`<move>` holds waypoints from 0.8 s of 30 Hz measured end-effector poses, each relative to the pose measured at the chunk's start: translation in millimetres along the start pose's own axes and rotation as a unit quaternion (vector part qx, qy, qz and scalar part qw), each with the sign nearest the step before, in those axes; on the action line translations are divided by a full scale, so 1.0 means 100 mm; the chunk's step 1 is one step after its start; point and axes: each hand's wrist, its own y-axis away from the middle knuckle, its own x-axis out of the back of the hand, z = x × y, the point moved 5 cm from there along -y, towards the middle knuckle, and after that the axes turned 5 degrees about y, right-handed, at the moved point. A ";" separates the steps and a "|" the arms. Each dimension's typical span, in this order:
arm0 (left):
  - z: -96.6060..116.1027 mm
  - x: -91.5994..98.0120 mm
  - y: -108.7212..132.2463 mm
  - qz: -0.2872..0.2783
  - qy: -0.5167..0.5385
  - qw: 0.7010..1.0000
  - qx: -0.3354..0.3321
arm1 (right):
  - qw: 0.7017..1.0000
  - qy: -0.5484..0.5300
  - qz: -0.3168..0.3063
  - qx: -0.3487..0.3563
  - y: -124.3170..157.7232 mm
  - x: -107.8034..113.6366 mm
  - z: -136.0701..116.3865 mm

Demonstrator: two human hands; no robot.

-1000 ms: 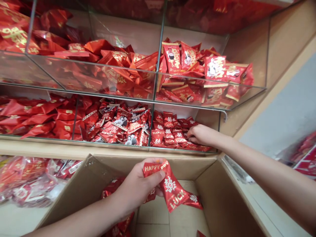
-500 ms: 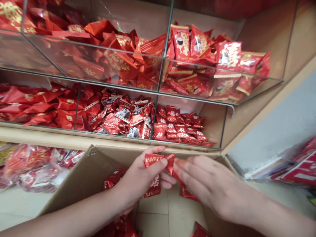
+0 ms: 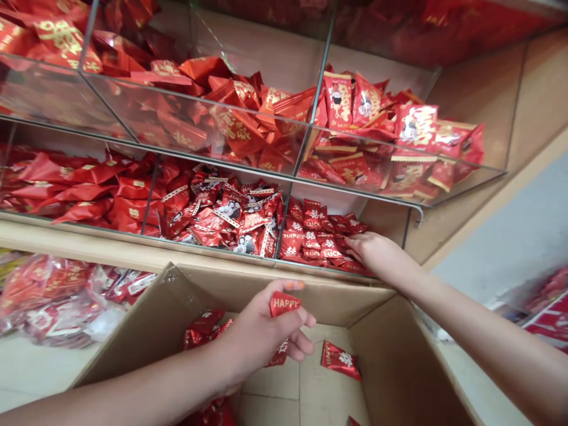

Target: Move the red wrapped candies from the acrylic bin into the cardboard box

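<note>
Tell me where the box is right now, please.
In the head view, the box is at lower centre, in front of the lower shelf, beneath the left hand.

The right hand (image 3: 377, 251) has left the left hand (image 3: 268, 331) and gone back up to the lower-right shelf compartment (image 3: 388, 220), its fingers at the red LUCK packets (image 3: 313, 242). The slanting second packet has gone from the left hand's grasp — and one foil packet (image 3: 341, 360) inside the cardboard box (image 3: 406, 355), partly covered before, now shows fully.
</note>
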 end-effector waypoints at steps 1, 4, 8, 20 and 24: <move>0.00 0.00 0.00 -0.001 -0.002 1.000 0.004 | 1.000 -0.025 -0.015 0.010 -0.01 0.00 0.00; -0.01 0.01 0.00 -0.001 -0.006 1.000 0.009 | 0.993 -0.097 -0.050 0.034 -0.02 0.03 0.02; -0.03 0.01 0.00 -0.009 -0.007 1.000 0.003 | 0.985 -0.156 -0.071 0.017 -0.05 0.07 0.08; -0.03 0.03 -0.02 -0.004 -0.017 1.000 -0.005 | 0.983 -0.045 -0.045 -0.170 -0.51 -0.16 0.30; -0.03 0.03 -0.02 -0.003 -0.023 1.000 0.000 | 0.983 -0.028 -0.048 -0.175 -0.55 -0.15 0.32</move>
